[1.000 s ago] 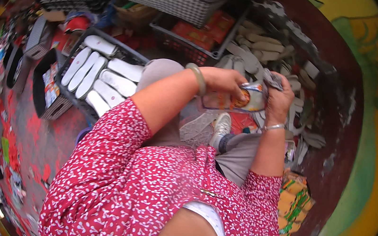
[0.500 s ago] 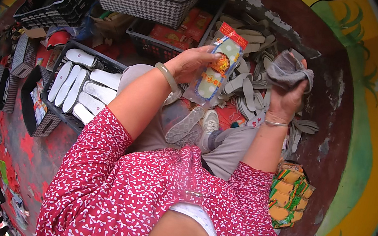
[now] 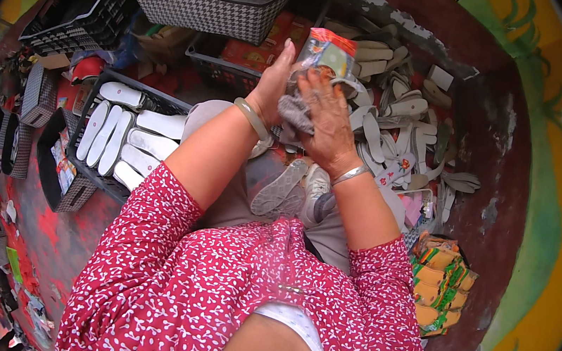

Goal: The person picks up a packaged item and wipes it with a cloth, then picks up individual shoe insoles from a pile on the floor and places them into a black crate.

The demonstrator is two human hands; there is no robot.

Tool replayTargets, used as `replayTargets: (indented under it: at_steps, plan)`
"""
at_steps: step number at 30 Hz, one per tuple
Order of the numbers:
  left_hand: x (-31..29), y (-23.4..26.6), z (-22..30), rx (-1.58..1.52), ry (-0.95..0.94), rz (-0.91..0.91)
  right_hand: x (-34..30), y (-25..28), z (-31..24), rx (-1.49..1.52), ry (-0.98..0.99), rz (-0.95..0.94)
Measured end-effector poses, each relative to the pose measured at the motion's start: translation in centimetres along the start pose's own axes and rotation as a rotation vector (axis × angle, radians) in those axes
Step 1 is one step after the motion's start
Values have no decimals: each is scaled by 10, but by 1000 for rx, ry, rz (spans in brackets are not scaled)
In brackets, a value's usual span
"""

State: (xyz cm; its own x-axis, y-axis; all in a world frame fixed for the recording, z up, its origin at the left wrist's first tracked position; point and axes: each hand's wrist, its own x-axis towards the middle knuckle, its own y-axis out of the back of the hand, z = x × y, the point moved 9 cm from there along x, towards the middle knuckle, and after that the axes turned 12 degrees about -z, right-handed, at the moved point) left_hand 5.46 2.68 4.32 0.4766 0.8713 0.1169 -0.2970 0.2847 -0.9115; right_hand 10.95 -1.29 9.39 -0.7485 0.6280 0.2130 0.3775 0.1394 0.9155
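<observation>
In front of my lap, my left hand [image 3: 274, 84] steadies a clear plastic packet of insoles [image 3: 339, 58] with a red header and a pale green dotted face. Most of the packet's lower part is hidden behind my hands. My right hand [image 3: 330, 122] presses a crumpled grey cloth [image 3: 296, 111] against the packet, its fingers stretched over the front and slightly blurred. Beyond my hands, many loose pale insoles [image 3: 407, 107] lie in a heap.
To the left stands a black crate [image 3: 79, 142] holding white insoles [image 3: 115, 138]. Ahead are a houndstooth fabric bin [image 3: 210, 13] and stacked black crates [image 3: 77, 28]. Yellow-and-green packets [image 3: 438, 288] are piled at the right, near a dark red wall [image 3: 496, 211].
My right hand has brought the grey cloth leftward from the right side onto the packet. The packet has shifted slightly left and is now largely covered.
</observation>
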Motion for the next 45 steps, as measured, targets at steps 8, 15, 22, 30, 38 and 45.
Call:
replayTargets:
  at_steps: [8,15,22,30,38,45]
  plan:
    - [3,-2,-5,83,-140,121,11,4,29,6,-58,116]
    - [5,-30,-1,85,-75,-117,15,36,46,76,-73,245]
    - [0,-20,10,29,-115,-29,7,-1,-11,-37,33,-63]
    - [-5,-31,-24,331,115,4,-9,42,152,607,-449,389]
    - [-11,-37,13,349,-92,23,-90,80,197,1285,-671,763]
    - [-5,-29,-8,374,15,-23,-14,54,105,2094,84,411]
